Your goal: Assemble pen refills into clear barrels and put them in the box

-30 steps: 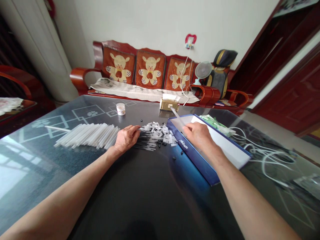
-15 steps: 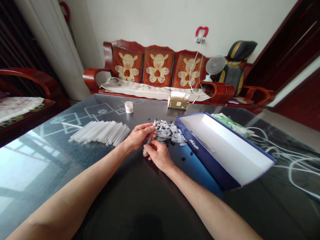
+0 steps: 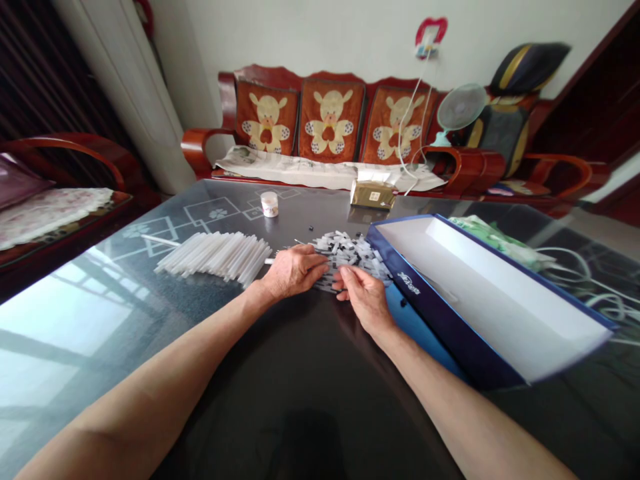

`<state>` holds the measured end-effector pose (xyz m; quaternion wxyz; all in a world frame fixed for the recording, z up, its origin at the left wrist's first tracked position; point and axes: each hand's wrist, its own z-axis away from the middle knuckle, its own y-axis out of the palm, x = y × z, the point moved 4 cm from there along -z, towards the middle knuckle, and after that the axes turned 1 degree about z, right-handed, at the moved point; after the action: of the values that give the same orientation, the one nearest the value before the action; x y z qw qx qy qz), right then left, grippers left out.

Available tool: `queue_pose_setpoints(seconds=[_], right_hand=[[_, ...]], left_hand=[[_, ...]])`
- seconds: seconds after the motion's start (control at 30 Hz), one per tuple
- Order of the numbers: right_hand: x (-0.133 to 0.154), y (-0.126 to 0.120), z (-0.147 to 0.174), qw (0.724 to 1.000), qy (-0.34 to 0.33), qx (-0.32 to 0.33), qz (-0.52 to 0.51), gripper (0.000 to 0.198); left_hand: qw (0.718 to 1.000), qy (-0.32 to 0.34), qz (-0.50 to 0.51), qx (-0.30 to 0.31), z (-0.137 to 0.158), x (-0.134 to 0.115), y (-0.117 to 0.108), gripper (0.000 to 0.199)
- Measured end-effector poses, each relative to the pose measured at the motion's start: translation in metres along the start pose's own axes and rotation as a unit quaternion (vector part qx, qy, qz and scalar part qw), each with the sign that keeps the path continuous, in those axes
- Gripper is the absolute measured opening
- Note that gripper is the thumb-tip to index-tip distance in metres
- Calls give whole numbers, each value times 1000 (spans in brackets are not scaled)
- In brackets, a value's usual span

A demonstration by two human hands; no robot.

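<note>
In the head view, a dark, glossy tabletop (image 3: 250, 380) is seen with both bare hands brought close together near its middle. The left hand (image 3: 297, 272) is laid palm down, fingers bent, at the near left edge of a heap of small white and black pieces (image 3: 353, 247). Whether anything is grasped by it cannot be told, since the fingertips are hidden; the end of a white tube (image 3: 269, 261) is seen sticking out just beside its back. The right hand (image 3: 367, 300) is held just right of it, with thumb and fingers curled towards the same heap; whether something small is pinched there cannot be made out. To the left of the hands, many white tubes (image 3: 215, 257) are laid side by side in a row. To the right of the heap, an open blue box (image 3: 440, 323) with a white interior is set at a slant. Behind these, a small white tub (image 3: 269, 205) and a tissue pack (image 3: 374, 195) are placed towards the far edge. Beyond the tabletop, a wooden sofa (image 3: 197, 150) is fitted with three bear-patterned cushions (image 3: 330, 120).
</note>
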<state>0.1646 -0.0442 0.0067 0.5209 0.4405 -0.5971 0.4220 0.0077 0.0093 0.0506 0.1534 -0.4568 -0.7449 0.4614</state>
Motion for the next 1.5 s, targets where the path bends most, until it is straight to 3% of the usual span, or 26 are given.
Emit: queue_pose_setpoints(seconds=[0.13, 0.43, 0.57, 0.73, 1.0, 1.13, 1.4, 1.5], right_hand=[[-1, 2, -4, 1000, 10, 17, -13, 38], [-6, 1, -11, 995, 68, 33, -64, 34], [-4, 2, -11, 994, 64, 37, -75, 29], [-6, 1, -11, 995, 67, 38, -59, 37], [-8, 3, -11, 998, 41, 48, -17, 24], [-5, 3, -10, 997, 50, 52, -32, 34], [-6, 4, -10, 997, 39, 67, 6, 18], [-5, 4, -10, 996, 44, 71, -15, 28]], left_hand=[[999, 34, -20, 17, 2, -5, 8, 37], [998, 39, -45, 9, 2, -11, 10, 27], [997, 40, -61, 17, 2, -13, 11, 30], [998, 33, -57, 20, 2, -12, 11, 28], [998, 34, -51, 26, 2, -11, 12, 27], [998, 28, -55, 31, 2, -11, 11, 27], [997, 38, -55, 37, 2, -13, 12, 25], [997, 37, -55, 35, 2, -12, 12, 27]])
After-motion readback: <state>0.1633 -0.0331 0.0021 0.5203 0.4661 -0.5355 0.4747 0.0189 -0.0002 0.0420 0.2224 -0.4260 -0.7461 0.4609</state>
